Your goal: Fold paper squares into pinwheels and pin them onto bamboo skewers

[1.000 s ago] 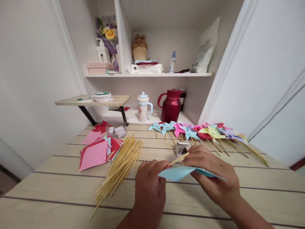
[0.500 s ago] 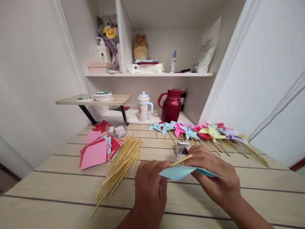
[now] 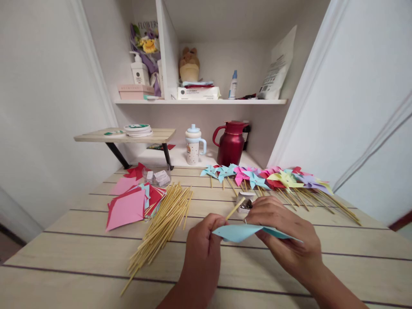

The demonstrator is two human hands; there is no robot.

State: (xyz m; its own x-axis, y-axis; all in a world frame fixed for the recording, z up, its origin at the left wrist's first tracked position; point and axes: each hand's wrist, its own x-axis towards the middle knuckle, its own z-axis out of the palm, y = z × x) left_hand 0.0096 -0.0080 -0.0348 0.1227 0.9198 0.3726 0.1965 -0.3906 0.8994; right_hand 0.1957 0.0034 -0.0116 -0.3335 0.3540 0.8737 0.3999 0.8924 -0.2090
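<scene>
My left hand is closed around a thin wooden stick whose tip points up and to the right. My right hand pinches a folded light blue paper pinwheel and holds it against the stick, just above the wooden table. A small open box of pins sits right behind my right hand.
A pile of wooden sticks lies left of my hands, beside a stack of pink, red and blue paper squares. A row of finished coloured pinwheels lies at the back right. A red jug and a cup stand by the wall.
The stick's free end has swung left and stands steeper, away from my right fingers. My left hand has shifted slightly right towards the paper. My right hand has hardly moved.
</scene>
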